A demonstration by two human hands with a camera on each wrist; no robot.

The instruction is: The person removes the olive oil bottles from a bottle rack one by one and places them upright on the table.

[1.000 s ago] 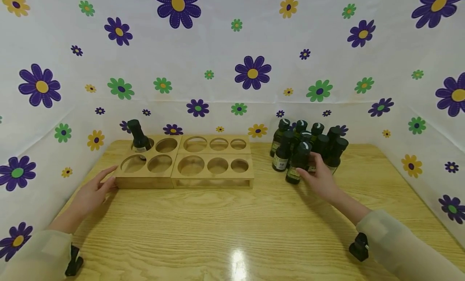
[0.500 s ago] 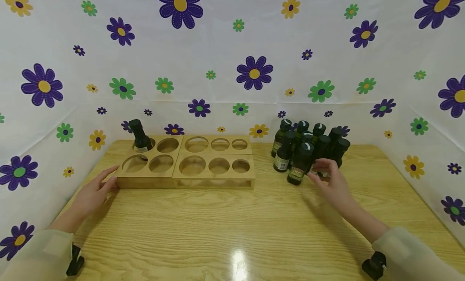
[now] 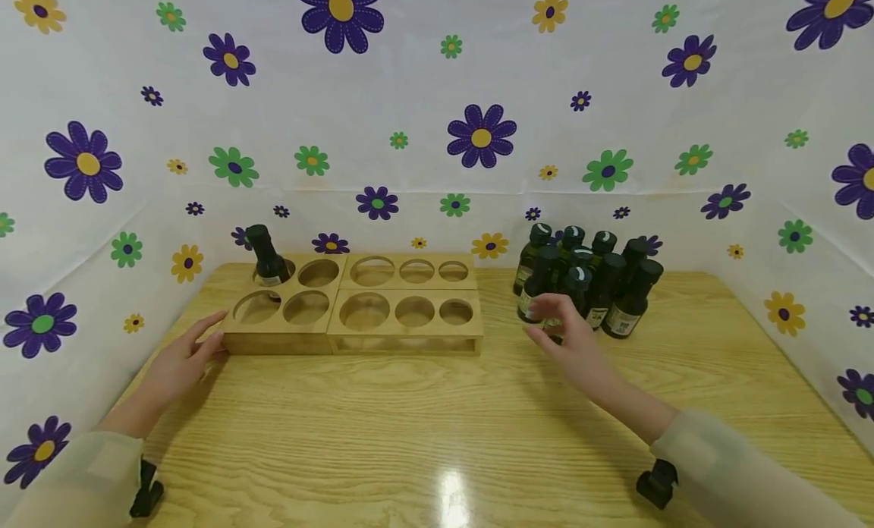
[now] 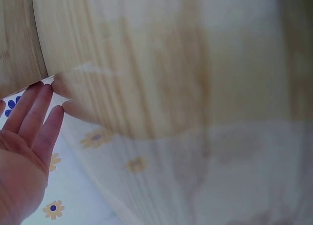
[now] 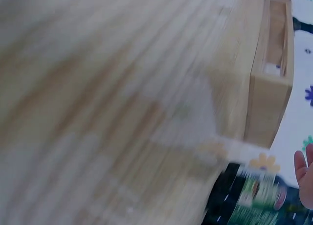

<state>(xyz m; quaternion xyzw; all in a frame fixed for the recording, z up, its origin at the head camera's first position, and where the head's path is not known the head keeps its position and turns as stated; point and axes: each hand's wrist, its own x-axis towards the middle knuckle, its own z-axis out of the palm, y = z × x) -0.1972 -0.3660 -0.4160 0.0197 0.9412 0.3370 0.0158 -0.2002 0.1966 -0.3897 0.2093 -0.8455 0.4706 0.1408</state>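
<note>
One dark bottle (image 3: 265, 259) is standing in the far left hole of the wooden rack (image 3: 351, 306), near the table's (image 3: 437, 429) far left corner; nine holes are showing empty. The left hand (image 3: 179, 361) is resting flat-fingered against the rack's left end. The right hand (image 3: 573, 338), fingers loosely apart, is reaching at the front bottle (image 3: 572, 294) of the cluster (image 3: 592, 281) by the far right edge, holding nothing as yet.

Motion blur smears the right wrist view, where the right hand (image 5: 305, 178) is cut by the edge beside a blurred dark green labelled bottle (image 5: 254, 198).
</note>
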